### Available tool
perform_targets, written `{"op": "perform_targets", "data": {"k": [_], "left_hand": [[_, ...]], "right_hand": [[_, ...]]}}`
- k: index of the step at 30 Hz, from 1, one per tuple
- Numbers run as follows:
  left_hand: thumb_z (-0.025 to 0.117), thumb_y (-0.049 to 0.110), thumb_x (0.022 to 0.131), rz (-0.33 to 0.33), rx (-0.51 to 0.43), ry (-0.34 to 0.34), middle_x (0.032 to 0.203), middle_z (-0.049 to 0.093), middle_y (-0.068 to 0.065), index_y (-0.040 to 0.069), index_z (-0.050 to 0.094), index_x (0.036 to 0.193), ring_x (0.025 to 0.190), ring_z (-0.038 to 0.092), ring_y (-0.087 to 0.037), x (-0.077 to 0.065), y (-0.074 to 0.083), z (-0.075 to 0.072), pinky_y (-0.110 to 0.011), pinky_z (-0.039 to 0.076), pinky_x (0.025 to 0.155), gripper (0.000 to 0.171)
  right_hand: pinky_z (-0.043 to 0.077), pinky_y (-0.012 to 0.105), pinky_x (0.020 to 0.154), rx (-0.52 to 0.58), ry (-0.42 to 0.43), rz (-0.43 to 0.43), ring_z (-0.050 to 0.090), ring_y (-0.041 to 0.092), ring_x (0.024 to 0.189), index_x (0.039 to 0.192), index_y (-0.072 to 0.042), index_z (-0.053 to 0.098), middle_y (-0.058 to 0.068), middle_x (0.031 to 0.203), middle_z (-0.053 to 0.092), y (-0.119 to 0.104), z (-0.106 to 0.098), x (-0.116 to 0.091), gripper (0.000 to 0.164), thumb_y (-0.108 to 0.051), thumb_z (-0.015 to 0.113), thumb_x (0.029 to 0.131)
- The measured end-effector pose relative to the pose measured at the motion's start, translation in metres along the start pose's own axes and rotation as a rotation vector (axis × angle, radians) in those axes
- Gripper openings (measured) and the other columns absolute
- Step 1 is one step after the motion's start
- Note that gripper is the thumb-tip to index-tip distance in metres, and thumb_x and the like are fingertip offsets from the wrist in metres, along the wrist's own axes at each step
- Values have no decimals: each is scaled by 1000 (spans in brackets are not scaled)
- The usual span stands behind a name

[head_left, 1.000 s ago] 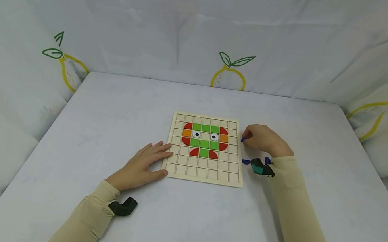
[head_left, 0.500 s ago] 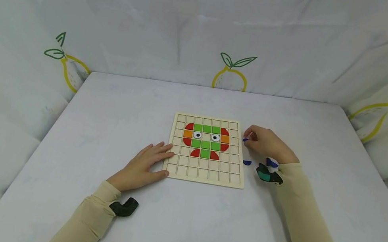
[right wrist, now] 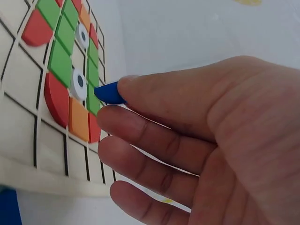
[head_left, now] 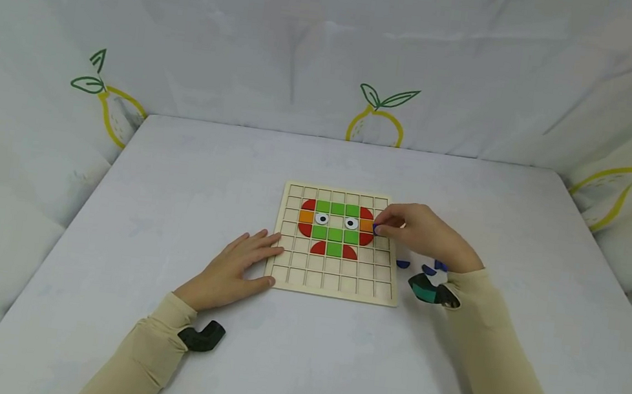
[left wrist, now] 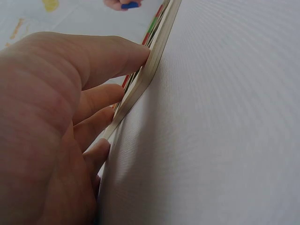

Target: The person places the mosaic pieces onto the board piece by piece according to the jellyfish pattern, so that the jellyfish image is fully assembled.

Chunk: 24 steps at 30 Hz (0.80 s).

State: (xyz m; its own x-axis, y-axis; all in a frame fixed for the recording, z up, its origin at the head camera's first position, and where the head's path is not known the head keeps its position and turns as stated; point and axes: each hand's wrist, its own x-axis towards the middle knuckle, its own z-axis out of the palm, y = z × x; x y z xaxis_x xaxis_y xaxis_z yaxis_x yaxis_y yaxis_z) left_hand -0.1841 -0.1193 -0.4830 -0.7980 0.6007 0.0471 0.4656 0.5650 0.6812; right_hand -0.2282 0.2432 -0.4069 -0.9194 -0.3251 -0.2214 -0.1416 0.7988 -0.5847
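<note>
A pale wooden grid board (head_left: 331, 295) lies on the table with coloured tiles in its cells. Green squares, orange squares, red quarter-rounds and two round eye pieces form a figure in its upper and middle rows. My left hand (head_left: 230, 275) has its fingers spread, with fingertips resting on the board's left edge. Between thumb and index finger, my right hand (head_left: 423, 234) pinches a blue curved-edge tile (right wrist: 108, 93). In the head view this tile is over the board's right side, beside the right orange square (head_left: 367, 225). The right wrist view shows the other fingers loosely bent.
Several blue tiles (head_left: 402, 264) lie on the white table (head_left: 297, 364) right of the board, partly behind the right wrist's dark camera mount (head_left: 433, 291). A white cloth with lemon drawings (head_left: 216, 49) hangs behind the table.
My right hand has lifted the blue tile from beside the board and carried it left over the board's right columns. My left hand has stayed at the left edge.
</note>
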Motion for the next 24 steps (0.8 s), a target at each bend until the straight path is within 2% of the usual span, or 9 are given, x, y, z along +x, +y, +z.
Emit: {"op": "perform_targets", "data": {"k": [3, 8, 12, 19, 24], "left_hand": [[72, 23, 92, -1, 3, 0, 165, 37, -4, 11, 55, 146, 157, 23, -29, 0, 0, 0, -51, 11, 130, 58], [72, 23, 92, -7, 14, -1, 164, 37, -3, 11, 55, 146, 157, 23, -28, 0, 0, 0, -51, 12, 130, 57], [72, 23, 92, -17, 15, -4, 164, 37, -4, 12, 55, 145, 157, 23, -28, -1, 1, 0, -50, 11, 130, 57], [71, 23, 92, -8, 10, -4, 164, 37, -4, 11, 55, 146, 157, 23, -29, 0, 1, -1, -51, 12, 130, 57], [71, 24, 92, -4, 15, -4, 165, 37, -4, 11, 55, 146, 157, 23, -28, 0, 0, 0, -50, 12, 130, 57]], "right_hand": [[50, 30, 78, 14, -49, -3, 58, 20, 92, 104, -13, 71, 4, 100, 72, -4, 4, 1, 10, -21, 66, 98], [48, 27, 69, 16, -188, -13, 56, 17, 82, 98, -14, 71, 2, 91, 70, -8, 12, 5, 10, -23, 68, 97], [47, 26, 69, 6, -271, -42, 56, 14, 78, 96, -14, 73, -1, 88, 71, -11, 18, 8, 13, -25, 67, 98], [41, 27, 67, -49, -332, 3, 51, 13, 76, 86, -14, 73, -4, 75, 60, -16, 26, 6, 19, -29, 67, 96], [38, 25, 64, -102, -334, 5, 49, 11, 71, 79, -15, 73, -7, 69, 55, -18, 30, 7, 24, -31, 67, 96]]}}
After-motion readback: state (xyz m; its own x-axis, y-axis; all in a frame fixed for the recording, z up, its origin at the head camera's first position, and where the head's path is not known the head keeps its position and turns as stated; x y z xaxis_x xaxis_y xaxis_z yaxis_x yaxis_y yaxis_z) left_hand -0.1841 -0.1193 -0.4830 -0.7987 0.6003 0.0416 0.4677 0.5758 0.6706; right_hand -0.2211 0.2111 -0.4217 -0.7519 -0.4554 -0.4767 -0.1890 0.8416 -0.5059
